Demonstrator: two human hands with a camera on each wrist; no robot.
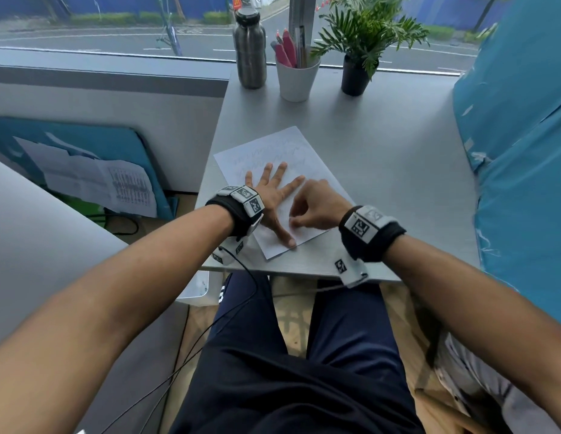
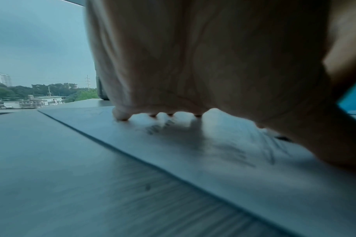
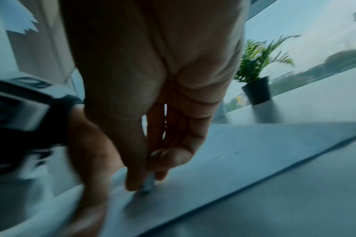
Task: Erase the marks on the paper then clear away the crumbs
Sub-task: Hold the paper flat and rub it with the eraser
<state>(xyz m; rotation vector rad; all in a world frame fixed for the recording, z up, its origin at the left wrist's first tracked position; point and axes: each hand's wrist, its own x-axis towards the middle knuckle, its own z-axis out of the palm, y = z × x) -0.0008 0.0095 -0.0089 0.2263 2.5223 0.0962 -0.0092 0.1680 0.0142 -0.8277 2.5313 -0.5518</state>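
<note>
A white sheet of paper (image 1: 307,161) with faint pencil scribbles lies tilted on the grey table (image 1: 382,170). My left hand (image 1: 272,192) lies flat on the sheet with its fingers spread, pressing it down. The paper (image 2: 223,160) shows pencil marks under that palm in the left wrist view. My right hand (image 1: 316,208) is curled just right of the left thumb, pinching a small whitish eraser (image 3: 149,184) between thumb and fingers. The eraser's tip touches the paper (image 3: 223,163) near the sheet's near end. No crumbs are clear enough to make out.
At the back of the table stand a steel bottle (image 1: 250,48), a white cup of pens (image 1: 296,78) and a potted plant (image 1: 357,67). A blue covered object (image 1: 517,151) borders the right side. The table's near edge (image 1: 304,272) lies just below my wrists.
</note>
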